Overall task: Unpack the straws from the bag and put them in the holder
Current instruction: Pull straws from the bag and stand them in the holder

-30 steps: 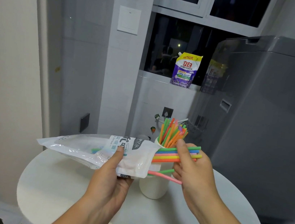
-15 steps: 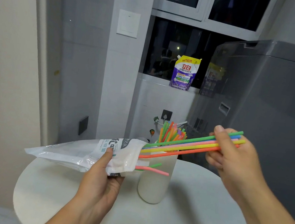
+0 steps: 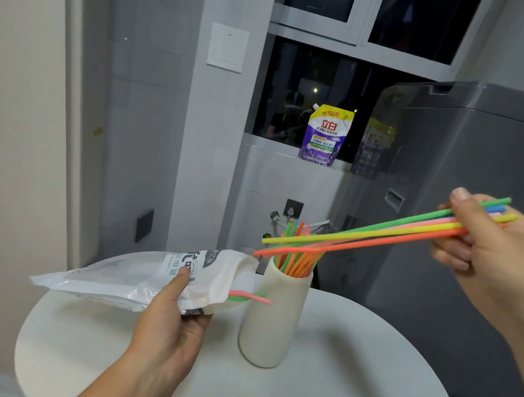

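Pinching a bundle of long coloured plastic straws [image 3: 384, 230], the right hand [image 3: 495, 251] hovers above the cream cylindrical holder [image 3: 272, 317]; the left hand [image 3: 168, 330] grips the white plastic bag [image 3: 155, 279].

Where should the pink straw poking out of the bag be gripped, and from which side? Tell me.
Pinch the pink straw by its exposed end, coming from the right. Only that end shows; it lies roughly level, pointing right out of the bag, which the left hand holds, so a pull along its length should free it. The holder stands close by the tip.
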Demonstrator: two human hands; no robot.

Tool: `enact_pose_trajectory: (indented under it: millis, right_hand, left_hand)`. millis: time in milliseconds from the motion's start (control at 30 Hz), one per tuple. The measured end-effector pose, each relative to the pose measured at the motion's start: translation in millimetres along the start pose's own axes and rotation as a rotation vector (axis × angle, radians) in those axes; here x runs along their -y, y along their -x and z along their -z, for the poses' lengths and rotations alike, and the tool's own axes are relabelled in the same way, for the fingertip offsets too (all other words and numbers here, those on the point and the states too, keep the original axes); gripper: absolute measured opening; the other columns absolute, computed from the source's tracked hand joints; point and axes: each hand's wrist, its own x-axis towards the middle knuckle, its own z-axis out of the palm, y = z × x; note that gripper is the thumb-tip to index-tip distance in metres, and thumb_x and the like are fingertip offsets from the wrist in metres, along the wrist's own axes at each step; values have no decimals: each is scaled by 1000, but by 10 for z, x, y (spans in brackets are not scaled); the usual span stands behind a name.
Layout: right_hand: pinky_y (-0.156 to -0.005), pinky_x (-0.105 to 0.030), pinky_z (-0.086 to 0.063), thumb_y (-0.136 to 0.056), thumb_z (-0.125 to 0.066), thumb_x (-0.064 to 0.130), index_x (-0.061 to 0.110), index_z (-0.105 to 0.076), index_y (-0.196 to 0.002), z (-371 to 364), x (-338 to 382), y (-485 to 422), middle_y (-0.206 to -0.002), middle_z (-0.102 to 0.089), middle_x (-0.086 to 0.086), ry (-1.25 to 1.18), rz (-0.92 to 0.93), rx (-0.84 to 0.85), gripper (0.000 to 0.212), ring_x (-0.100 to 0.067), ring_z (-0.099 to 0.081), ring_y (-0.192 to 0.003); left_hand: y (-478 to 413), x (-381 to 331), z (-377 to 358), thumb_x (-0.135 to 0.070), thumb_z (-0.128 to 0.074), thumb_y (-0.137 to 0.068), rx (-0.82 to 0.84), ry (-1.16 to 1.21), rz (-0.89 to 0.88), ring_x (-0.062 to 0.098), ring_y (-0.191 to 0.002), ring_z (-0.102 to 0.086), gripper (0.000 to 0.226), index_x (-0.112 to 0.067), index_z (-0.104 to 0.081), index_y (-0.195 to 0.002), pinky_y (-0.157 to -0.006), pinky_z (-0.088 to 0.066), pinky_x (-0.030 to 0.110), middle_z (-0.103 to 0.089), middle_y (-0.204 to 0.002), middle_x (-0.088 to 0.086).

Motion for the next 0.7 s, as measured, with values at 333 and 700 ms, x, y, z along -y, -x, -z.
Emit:
enact_pose_trajectory:
  millis: [333, 700]
  right_hand:
    - [-38, -19, -27, -102, -56, 25, 16, -47, -74, -58, 493, -654, -50, -36, 7, 221, 100, 65, 31, -7, -27, -40]
    - [-45, -25, -25, -102, -56, 28, 10, -55, -102, -359, 634, -791, -64, -27, -6, 513, 57, 202, 17, -15, -23, -51]
  left_hand:
    - [-13, 88, -4, -10, -60, -102, 9, -20, 12, 20, -99, -75, 37, -5, -61, -139, -57, -64, 30, -75, -125, 10]
    - [4, 99, 14, -13, -62, -101, 25, -54, 25, 24, -110, -72, 41, -5, -59, -141, -56, -63, 30, -74, -128, 12]
